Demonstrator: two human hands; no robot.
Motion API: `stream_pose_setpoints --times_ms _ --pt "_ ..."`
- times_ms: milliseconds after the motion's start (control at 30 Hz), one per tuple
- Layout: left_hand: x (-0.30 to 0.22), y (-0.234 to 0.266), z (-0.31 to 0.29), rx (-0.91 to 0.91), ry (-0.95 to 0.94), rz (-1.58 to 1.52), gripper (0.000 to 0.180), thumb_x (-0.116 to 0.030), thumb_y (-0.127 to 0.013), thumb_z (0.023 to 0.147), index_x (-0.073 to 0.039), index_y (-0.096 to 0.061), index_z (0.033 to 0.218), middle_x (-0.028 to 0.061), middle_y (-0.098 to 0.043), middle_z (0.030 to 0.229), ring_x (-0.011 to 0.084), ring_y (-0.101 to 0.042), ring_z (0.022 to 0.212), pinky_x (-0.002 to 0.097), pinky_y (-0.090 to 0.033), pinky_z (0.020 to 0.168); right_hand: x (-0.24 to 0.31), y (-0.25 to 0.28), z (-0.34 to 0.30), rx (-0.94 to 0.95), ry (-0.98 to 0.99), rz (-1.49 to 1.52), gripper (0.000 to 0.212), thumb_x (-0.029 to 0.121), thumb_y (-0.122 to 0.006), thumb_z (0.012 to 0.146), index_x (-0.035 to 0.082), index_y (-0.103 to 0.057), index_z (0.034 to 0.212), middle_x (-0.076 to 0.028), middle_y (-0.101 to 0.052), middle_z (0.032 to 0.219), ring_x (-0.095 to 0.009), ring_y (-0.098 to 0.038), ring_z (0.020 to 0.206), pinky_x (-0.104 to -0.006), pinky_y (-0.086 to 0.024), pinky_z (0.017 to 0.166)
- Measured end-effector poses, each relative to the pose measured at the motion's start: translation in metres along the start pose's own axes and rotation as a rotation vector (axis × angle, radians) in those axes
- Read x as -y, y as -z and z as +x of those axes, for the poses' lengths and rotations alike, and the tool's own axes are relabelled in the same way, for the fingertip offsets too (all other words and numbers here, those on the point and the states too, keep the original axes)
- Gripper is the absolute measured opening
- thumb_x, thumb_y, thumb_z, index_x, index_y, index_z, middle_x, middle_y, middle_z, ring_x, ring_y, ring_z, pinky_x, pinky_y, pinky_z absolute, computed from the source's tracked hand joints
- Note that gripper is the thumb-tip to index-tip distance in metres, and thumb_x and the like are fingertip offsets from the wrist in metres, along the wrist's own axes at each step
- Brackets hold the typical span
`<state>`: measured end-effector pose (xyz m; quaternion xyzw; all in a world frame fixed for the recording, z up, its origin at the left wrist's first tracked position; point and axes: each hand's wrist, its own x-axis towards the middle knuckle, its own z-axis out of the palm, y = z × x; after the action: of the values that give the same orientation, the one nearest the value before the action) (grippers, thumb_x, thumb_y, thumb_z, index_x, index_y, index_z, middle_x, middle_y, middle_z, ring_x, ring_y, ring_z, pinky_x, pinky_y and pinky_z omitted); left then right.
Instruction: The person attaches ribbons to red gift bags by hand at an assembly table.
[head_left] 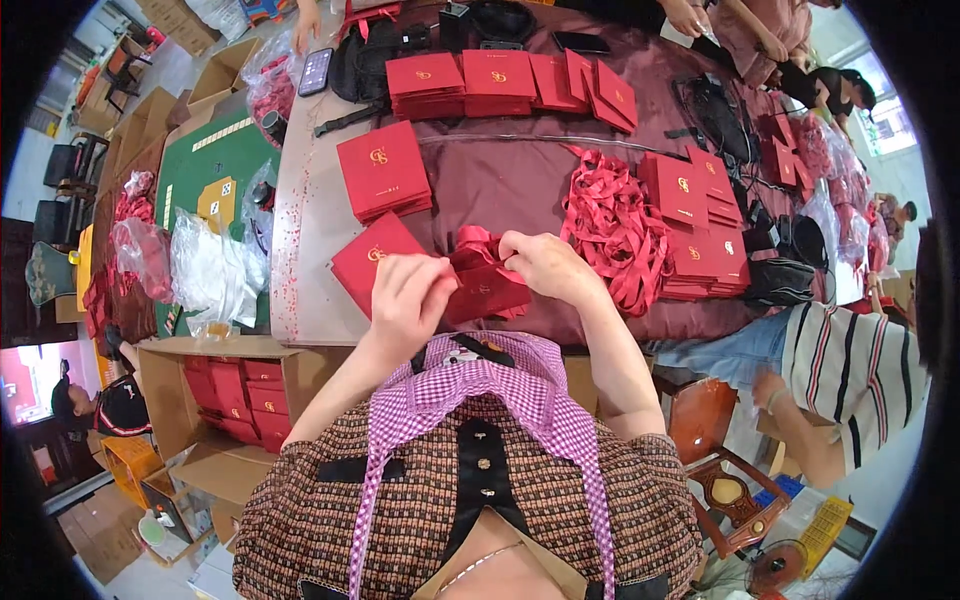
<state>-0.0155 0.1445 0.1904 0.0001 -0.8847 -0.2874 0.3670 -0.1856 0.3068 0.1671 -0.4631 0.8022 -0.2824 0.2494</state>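
At the far left, beside the table, clear plastic bags (210,270) lie crumpled on a green board (215,165), and below them an open cardboard box (175,385) holds rows of red boxes (245,395) standing on edge. On the table's (300,250) pale left part a flat red box (372,258) lies tilted just beside the left hand (408,300), with a short stack of the same boxes (383,170) farther back.

The left hand is curled, its fingertips pinched on the near end of a red ribbon (480,265) (the ribbon sits bunched over a small red box (490,292) at the table's near edge, right in front of the person). The right hand (545,265) pinches the ribbon's other side from above, thumb and forefinger closed on it; both hands meet over the small box, which touches the left palm.

To the right, a loose heap of red ribbons (612,225) lies on the dark maroon cloth (510,175), close to the right wrist. Beyond it stand stacks of red boxes (700,230), and more are lined up along the far side (500,80). At the right edge another person in a striped shirt (850,370) sits by the table, above a wooden chair (725,480).
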Motion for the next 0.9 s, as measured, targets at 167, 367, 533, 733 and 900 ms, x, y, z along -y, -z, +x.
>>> stream_pose_setpoints --times_ms 167,367,533,733,900 --pt "0.002 0.001 -0.008 -0.018 -0.283 -0.01 0.032 -0.007 -0.073 0.07 -0.002 -0.062 0.1 0.0078 -0.06 0.091 0.0239 -0.057 0.076 0.0359 -0.045 0.065 0.001 -0.005 0.01 0.004 -0.047 -0.054 0.016 0.015 -0.054 0.081 0.004 -0.058 0.092 -0.02 -0.063 0.083 -0.039 -0.06 0.084 -0.0463 -0.046 0.073" --pt "0.035 -0.017 -0.051 0.239 -0.09 0.122 0.042 -0.005 -0.058 0.071 -0.01 -0.061 0.112 0.0149 -0.055 0.114 0.0277 -0.056 0.089 0.0383 -0.046 0.075 -0.001 0.0 0.012 0.01 -0.012 -0.013 0.015 0.013 -0.057 0.079 0.004 -0.058 0.091 -0.02 -0.063 0.081 -0.039 -0.06 0.083 -0.0455 -0.046 0.072" --pt "0.055 -0.01 -0.038 0.402 -0.163 0.383 0.035 -0.008 -0.057 0.075 -0.011 -0.061 0.109 0.0152 -0.05 0.12 0.0287 -0.053 0.098 0.0394 -0.042 0.084 0.002 0.001 0.014 0.083 -0.03 -0.01 0.016 0.017 -0.057 0.079 0.006 -0.06 0.09 -0.019 -0.064 0.084 -0.039 -0.06 0.085 -0.0466 -0.046 0.072" --pt "0.081 -0.015 -0.033 0.419 0.214 -0.2 0.005 -0.007 -0.055 0.085 -0.003 -0.056 0.088 0.009 -0.055 0.081 0.0244 -0.057 0.074 0.0336 -0.044 0.063 0.008 0.009 0.014 0.09 -0.032 -0.019 0.016 0.016 -0.058 0.078 0.005 -0.06 0.089 -0.019 -0.064 0.083 -0.038 -0.061 0.084 -0.0452 -0.046 0.071" --pt "0.111 -0.008 -0.027 0.097 1.249 -1.483 0.019 -0.007 -0.051 0.09 -0.005 -0.048 0.108 0.0125 -0.061 0.082 0.019 -0.059 0.063 0.0284 -0.047 0.054 0.001 0.008 0.014 0.105 0.022 0.104 0.015 0.014 -0.058 0.077 0.004 -0.06 0.088 -0.018 -0.064 0.082 -0.036 -0.061 0.082 -0.0433 -0.046 0.07"
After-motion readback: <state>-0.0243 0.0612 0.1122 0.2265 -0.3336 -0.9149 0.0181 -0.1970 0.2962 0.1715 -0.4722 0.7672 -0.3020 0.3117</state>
